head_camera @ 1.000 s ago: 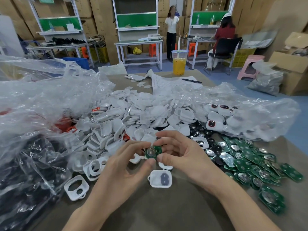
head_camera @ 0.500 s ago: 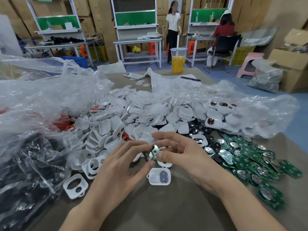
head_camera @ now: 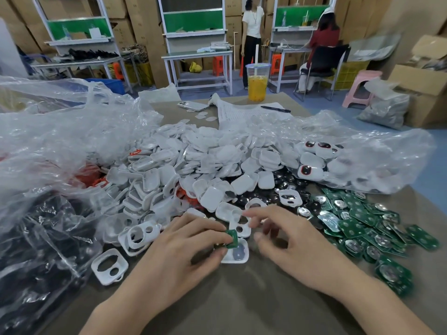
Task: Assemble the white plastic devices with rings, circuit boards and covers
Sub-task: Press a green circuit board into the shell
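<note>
Head view: 2 hands over the worktop. The left hand pinches 1 green circuit board btwn thumb and fingertips. The board is tilted, just above 1 white base. That base lies open side up on the worktop w/ a dark piece inside. The right hand holds nothing, fingers loosely curved and spread, blurred. Its index tip is near a ring frame just behind the base.

Other frames, left side: 1 single frame and some stacked frames, 2 or so, hard to separate. 1 more, the far frame, lies among the black discs.

White covers sit in a heap, too many to count. Same for the spare boards at right, many w/ a silver disc on top.

The right bag, clear, shows 3 finished devices w/ red-black faces; the rest is hazy thru the plastic. The left bag covers orange parts and dark contents I can't make out, and the frame edge cuts it off.

Far end: 1 cup of orange drink, 1 phone, 1 pen. 2 people in back: 1 standing person, 1 seated person.
</note>
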The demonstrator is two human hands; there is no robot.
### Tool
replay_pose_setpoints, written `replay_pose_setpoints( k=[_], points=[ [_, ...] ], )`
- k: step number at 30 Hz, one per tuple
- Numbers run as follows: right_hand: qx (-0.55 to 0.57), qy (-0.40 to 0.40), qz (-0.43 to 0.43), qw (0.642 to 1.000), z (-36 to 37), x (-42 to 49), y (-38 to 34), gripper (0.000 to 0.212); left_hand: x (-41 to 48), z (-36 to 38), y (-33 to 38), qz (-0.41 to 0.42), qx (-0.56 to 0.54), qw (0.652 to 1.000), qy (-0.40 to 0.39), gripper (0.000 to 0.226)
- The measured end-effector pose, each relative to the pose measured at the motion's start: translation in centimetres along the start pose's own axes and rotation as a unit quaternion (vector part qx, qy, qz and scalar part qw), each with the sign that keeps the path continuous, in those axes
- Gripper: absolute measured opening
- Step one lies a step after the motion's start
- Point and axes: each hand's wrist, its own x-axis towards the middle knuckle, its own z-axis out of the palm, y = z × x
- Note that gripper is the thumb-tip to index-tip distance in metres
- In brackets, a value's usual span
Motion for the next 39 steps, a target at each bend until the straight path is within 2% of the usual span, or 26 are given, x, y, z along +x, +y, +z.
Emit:
replay_pose_setpoints(
  k=[4,8,29,39],
  points=[
    [-0.094,-0.062,-0.023,0.993,0.4,-0.4,0.2,0.051,0.1,0.3,0.1,0.037,0.028,0.999,0.000,0.021],
    [-0.127,-0.095,-0.029,0.987,0.2,-0.2,0.3,0.059,0.0,0.5,-0.2,0.061,0.042,0.997,-0.017,0.020],
    [-0.126,-0.086,-0.064,0.986,0.8,0.0,1.3,0.053,0.1,0.9,0.1,0.050,0.029,0.998,-0.039,0.022],
    [-0.125,-0.084,-0.054,0.987,0.5,-0.1,0.9,0.031,0.0,0.7,0.2,0.025,0.006,0.998,-0.065,0.025]
  ],
)
